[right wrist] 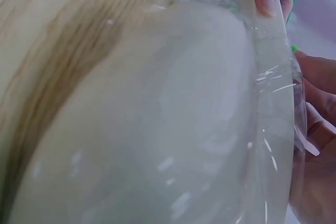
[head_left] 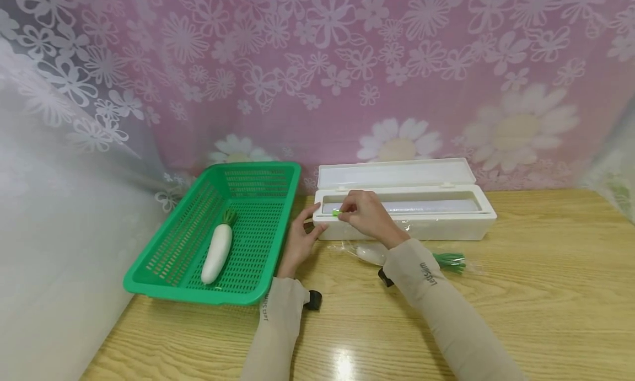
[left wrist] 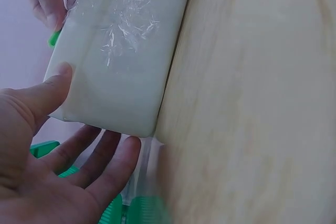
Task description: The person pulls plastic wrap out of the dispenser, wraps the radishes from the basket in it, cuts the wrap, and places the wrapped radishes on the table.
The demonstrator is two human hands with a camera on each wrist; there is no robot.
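A white cling film box (head_left: 404, 229) stands with its lid (head_left: 397, 174) raised and a roll of film (head_left: 426, 206) inside. My left hand (head_left: 300, 240) holds its left end, thumb on the front and fingers around the end face. At the left of the front rim, my right hand (head_left: 367, 215) pinches a small green slide cutter (head_left: 336, 213). Clear film (left wrist: 128, 30) hangs down the box's front. Just before the box lies a white radish (head_left: 371, 253) in film, its green tops (head_left: 450, 262) showing right of my right forearm, which hides its middle.
To the left, a green plastic basket (head_left: 198, 296) holds another white radish (head_left: 217, 254) with short green stems. Everything stands on a wood-grain table (head_left: 545, 293). Behind it hangs a pink flowered curtain (head_left: 297, 66), and white cloth closes off the left side.
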